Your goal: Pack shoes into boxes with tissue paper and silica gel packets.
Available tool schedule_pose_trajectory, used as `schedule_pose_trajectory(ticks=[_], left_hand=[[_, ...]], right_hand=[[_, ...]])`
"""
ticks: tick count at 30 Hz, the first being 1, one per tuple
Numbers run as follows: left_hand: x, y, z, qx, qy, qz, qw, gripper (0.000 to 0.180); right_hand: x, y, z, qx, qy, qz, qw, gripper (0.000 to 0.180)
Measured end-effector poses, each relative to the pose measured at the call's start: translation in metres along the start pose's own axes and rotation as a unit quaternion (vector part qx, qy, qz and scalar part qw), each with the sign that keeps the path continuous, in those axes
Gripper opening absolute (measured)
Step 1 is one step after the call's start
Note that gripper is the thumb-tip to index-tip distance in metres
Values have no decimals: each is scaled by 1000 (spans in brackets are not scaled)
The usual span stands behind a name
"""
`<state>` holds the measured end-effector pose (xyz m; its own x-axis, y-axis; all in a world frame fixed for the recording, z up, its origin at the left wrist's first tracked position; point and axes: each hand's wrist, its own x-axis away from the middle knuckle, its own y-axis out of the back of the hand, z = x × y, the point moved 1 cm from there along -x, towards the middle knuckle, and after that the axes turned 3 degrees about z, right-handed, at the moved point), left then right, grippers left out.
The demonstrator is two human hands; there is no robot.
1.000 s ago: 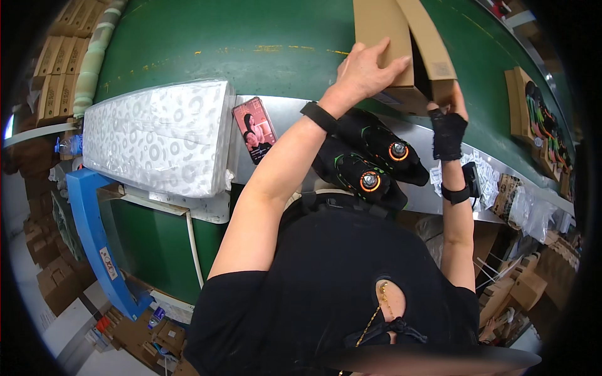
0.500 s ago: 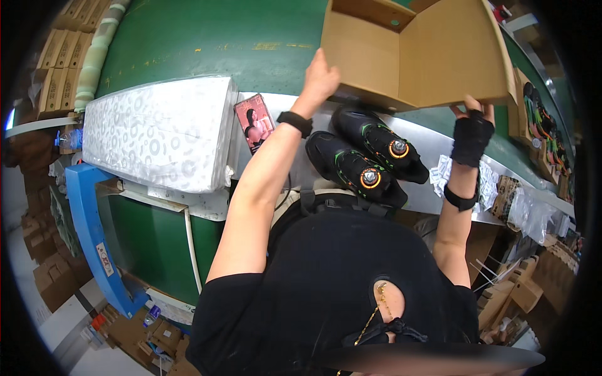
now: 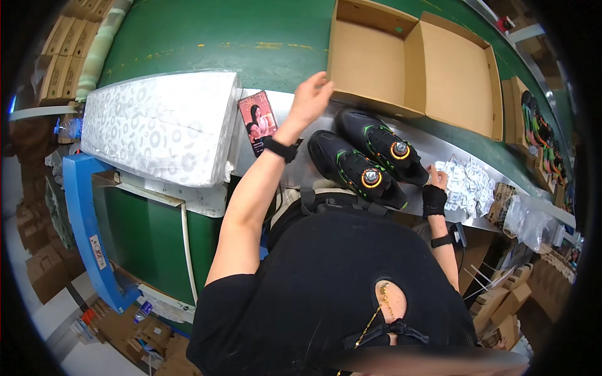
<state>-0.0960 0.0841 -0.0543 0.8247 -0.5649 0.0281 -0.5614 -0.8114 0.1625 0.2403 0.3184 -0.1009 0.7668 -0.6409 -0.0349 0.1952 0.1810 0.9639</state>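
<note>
L hand (image 3: 311, 100) is seen at upper centre, just beside the L wall of an open brown box (image 3: 369, 62). Its fingers are loosely bent, partly spread, not clenched; nothing is seen gripped. Whether the box wall is touched by the fingertips can't be told.

R hand (image 3: 438, 182) is seen right of centre, lower in the frame. It's covered by a black fingerless glove (image 3: 434, 200), w/ bare fingers pointed up at the near L edge of a pile of small white packets (image 3: 469, 188). The fingers are bent & close together; whether a packet is pinched can't be told, as the tips are too small & partly hidden.

The box is set at upper centre-right on a green tabletop (image 3: 219, 31), w/ its attached lid (image 3: 461, 75) laid open to the R. Btwn the hands, below the box, a pair of black shoes (image 3: 376, 141) w/ green trim & orange-ringed dials is placed side by side on a metal strip (image 3: 439, 147), toes pointed upper L.

A phone w/ lit screen (image 3: 256, 116) is laid L of the L forearm, next to a plastic-wrapped stack of white patterned paper (image 3: 157, 131) at mid-L. Clear plastic bags (image 3: 530, 222) are bunched at mid-R, beyond the packets.
</note>
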Motion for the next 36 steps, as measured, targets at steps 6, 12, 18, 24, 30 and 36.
schedule_pose_trajectory(ticks=[6, 12, 18, 24, 30, 36], left_hand=[[56, 125, -26, 122, 45, -169, 977, 29], [127, 274, 49, -361, 110, -244, 893, 48], [146, 255, 43, -520, 223, -168, 807, 90], [143, 267, 57, -572, 73, -254, 776, 40], [150, 320, 8, -529, 37, -412, 741, 28], [130, 301, -156, -380, -97, -511, 765, 28]], right_hand=[[6, 0, -1, -37, 35, -73, 996, 14], [-45, 62, 48, -312, -41, -156, 936, 16], [-132, 74, 124, -391, 128, -151, 899, 33], [-187, 11, 176, -92, 352, -154, 919, 47], [-163, 9, 205, -87, 292, 255, 918, 44], [-159, 29, 205, -55, 291, 300, 907, 37]])
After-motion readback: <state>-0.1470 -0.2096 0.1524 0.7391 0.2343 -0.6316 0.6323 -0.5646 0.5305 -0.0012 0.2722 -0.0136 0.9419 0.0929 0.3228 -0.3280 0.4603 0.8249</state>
